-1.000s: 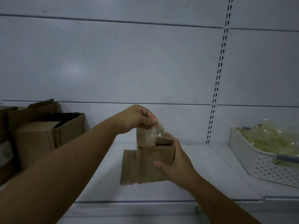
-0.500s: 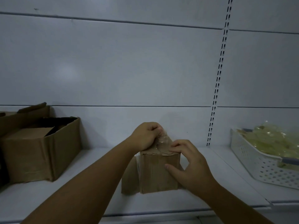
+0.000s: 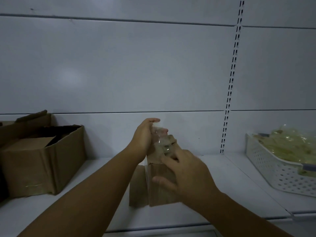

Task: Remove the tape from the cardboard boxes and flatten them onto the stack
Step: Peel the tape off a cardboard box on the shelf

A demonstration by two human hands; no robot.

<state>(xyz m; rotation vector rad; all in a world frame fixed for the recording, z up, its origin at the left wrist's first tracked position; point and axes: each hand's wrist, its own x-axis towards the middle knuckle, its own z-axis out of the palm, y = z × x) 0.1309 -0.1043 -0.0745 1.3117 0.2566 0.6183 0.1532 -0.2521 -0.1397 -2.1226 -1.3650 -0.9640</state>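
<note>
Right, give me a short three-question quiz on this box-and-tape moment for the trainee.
1. True or false: the right hand grips the small box standing on the shelf.
2. What does the left hand pinch above that box? A) clear tape B) a knife C) a marker
3. Fill in: the white basket sits to the ____ of the small box.
Key: 1 true; 2 A; 3 right.
</note>
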